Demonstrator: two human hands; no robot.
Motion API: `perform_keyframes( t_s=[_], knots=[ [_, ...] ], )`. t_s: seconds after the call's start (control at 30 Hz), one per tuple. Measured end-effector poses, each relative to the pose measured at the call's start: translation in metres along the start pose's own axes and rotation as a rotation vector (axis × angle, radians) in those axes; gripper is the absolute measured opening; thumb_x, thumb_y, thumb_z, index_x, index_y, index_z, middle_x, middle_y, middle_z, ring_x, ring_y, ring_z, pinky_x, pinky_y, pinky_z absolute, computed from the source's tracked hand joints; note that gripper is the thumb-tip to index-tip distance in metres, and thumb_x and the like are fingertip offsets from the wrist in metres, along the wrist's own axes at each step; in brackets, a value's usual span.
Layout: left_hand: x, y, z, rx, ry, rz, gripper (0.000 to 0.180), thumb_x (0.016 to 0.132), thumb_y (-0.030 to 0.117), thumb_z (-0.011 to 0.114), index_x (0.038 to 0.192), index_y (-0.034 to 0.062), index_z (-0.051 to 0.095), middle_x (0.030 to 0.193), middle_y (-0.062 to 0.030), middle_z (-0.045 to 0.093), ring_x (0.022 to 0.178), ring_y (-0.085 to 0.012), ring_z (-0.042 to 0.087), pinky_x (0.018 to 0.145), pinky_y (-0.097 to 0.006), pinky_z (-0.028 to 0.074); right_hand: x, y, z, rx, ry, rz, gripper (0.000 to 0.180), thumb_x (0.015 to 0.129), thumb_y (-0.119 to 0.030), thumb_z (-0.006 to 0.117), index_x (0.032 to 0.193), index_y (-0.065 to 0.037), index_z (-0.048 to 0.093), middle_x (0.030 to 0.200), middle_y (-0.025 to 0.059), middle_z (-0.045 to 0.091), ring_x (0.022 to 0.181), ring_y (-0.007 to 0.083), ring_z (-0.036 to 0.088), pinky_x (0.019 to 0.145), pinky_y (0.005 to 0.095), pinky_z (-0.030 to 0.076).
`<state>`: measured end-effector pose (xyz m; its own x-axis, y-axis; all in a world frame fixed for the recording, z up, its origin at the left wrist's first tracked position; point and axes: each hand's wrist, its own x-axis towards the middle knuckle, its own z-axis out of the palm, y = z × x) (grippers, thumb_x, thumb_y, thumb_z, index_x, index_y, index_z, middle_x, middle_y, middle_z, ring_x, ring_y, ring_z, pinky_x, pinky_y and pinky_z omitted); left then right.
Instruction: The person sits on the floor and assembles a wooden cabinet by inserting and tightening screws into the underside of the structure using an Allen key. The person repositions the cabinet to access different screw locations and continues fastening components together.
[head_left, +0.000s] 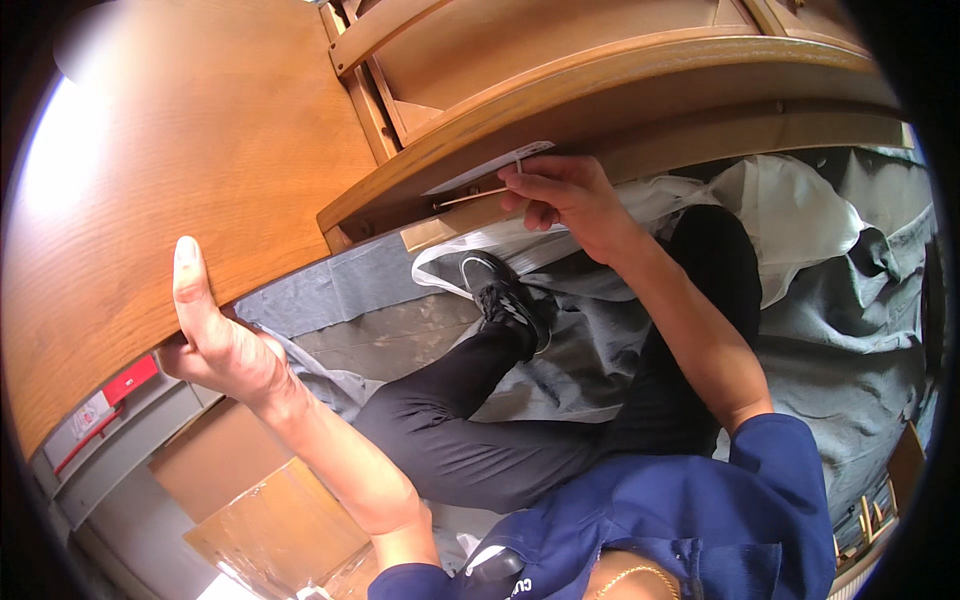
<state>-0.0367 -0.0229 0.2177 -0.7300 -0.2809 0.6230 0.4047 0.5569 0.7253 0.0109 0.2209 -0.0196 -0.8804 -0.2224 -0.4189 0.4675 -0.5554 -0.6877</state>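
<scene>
My left hand (pixel 225 345) is at the near edge of a large, smooth wooden panel (pixel 230 170), thumb resting on its upper face and fingers curled out of sight beneath. Between the thumb and fingers of my right hand (pixel 565 200) is a thin, bent metal hex key (pixel 475 198). Its long arm points left, with the tip by a bolt or hole inside a wooden rail (pixel 390 200); I cannot tell whether it is seated. A white label (pixel 490 167) is on the rail's inner face, just behind the key.
Slatted wooden furniture panels (pixel 560 65) fill the far side. Grey cloth (pixel 850 370) and white plastic sheeting (pixel 790 210) cover the floor around my legs and black shoe (pixel 500 295). Cardboard (pixel 225 460) lies at lower left, near a red box (pixel 130 380).
</scene>
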Motion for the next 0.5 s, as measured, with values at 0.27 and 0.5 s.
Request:
perform_keyframes(
  t_s=[0.27,0.5],
  knots=[
    [-0.001,0.003,0.004,0.086,0.037,0.033,0.019,0.097,0.006,0.085,0.11,-0.008,0.085,0.11,-0.0077,0.083,0.098,-0.0154,0.073,0.096,-0.033,0.056,-0.006,-0.002,0.01,-0.097,0.031,-0.083,0.037,0.104,-0.025,0.084,0.129,0.002,0.08,0.099,0.0104,0.083,0.073,0.0114,0.071,0.067,0.0263,0.053],
    [0.0,-0.001,-0.002,0.116,0.031,0.049,0.02,0.095,0.005,0.085,0.113,-0.0051,0.086,0.114,-0.0086,0.084,0.102,-0.0163,0.076,0.1,-0.034,0.057,-0.005,0.004,0.011,-0.383,0.055,-0.219,0.029,0.109,-0.016,0.077,0.132,0.002,0.079,0.104,0.012,0.083,0.083,0.0136,0.077,0.073,0.0275,0.059]
  ],
)
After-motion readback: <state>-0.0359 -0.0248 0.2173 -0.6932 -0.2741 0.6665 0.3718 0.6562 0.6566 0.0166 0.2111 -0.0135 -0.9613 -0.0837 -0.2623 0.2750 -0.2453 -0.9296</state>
